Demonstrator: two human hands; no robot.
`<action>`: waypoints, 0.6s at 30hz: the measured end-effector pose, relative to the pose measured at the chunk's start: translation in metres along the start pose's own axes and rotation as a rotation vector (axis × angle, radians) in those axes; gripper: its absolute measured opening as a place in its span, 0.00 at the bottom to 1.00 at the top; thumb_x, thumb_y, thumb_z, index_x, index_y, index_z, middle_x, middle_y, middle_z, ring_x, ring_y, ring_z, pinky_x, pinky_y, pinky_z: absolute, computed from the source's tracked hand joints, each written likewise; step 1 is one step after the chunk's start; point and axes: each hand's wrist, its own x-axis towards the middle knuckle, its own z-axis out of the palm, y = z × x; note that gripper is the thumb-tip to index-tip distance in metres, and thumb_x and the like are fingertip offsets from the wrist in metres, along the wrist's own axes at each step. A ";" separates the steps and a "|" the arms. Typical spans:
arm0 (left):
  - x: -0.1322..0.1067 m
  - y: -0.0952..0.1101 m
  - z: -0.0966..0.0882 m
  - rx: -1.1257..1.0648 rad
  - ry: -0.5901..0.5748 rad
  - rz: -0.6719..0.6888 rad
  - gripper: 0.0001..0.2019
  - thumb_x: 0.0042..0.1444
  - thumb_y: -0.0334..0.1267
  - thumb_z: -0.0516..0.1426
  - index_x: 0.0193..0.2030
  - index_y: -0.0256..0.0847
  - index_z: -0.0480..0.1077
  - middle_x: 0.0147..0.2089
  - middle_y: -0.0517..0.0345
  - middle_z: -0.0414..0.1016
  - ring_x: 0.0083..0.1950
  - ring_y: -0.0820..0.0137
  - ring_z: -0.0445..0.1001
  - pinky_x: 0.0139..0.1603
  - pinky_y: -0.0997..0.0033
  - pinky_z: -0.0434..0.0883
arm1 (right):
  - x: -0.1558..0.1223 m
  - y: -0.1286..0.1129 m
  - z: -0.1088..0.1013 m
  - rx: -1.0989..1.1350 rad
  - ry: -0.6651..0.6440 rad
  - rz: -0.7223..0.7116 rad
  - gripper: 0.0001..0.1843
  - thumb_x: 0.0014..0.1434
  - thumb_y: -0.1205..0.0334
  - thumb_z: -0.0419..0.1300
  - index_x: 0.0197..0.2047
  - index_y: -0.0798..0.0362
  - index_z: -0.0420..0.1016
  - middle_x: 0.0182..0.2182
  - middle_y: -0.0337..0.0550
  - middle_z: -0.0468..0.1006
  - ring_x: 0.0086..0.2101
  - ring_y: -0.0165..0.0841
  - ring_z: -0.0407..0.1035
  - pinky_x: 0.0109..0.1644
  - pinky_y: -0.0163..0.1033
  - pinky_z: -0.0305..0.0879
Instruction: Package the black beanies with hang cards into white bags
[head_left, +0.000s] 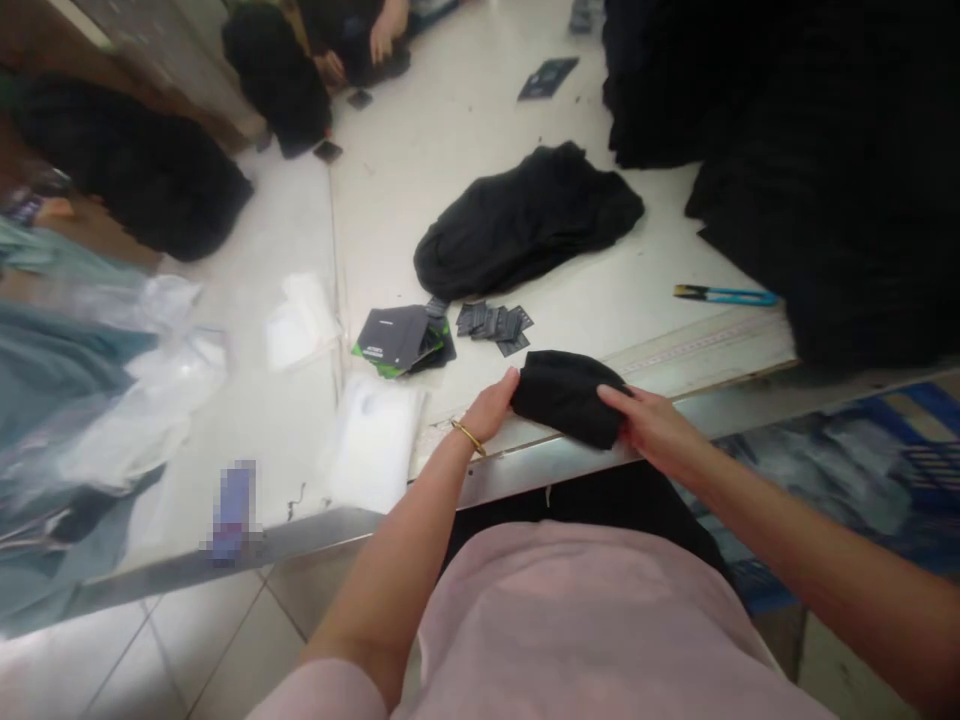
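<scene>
Left hand (486, 408) and right hand (651, 430) hold a folded black cloth (566, 398) at the tabletop (480, 130) edge, fingers closed on its two ends. Ahead: a black bundle (525, 220), small black tags (493, 325). Large black heaps (825, 180) remain at right.

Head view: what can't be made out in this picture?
- black cloth bundle: partly hidden by the left hand and right hand; folds lost in the dark
- small dark cards: too small to read
- blue object by the table edge: pixelated
- co-worker's hand: cut off by the top edge
</scene>
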 end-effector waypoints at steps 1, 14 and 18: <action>0.003 0.002 0.005 0.080 0.051 -0.030 0.26 0.59 0.53 0.38 0.44 0.39 0.71 0.44 0.54 0.75 0.47 0.65 0.71 0.49 0.66 0.65 | 0.003 -0.003 0.003 0.093 0.019 0.065 0.16 0.51 0.52 0.58 0.39 0.54 0.73 0.34 0.46 0.79 0.32 0.38 0.73 0.31 0.38 0.70; -0.019 0.014 0.049 -0.544 0.609 -0.224 0.29 0.51 0.47 0.56 0.58 0.43 0.53 0.55 0.48 0.66 0.52 0.66 0.69 0.46 0.68 0.68 | -0.006 0.002 0.030 0.552 0.114 0.130 0.17 0.44 0.65 0.64 0.41 0.52 0.74 0.38 0.41 0.79 0.35 0.35 0.73 0.32 0.35 0.71; -0.052 0.013 0.070 -1.021 0.497 -0.267 0.29 0.45 0.42 0.61 0.54 0.39 0.61 0.51 0.48 0.70 0.49 0.63 0.71 0.47 0.64 0.70 | -0.044 0.014 0.063 0.766 -0.035 0.261 0.13 0.48 0.62 0.63 0.40 0.51 0.73 0.35 0.39 0.80 0.33 0.32 0.73 0.31 0.34 0.71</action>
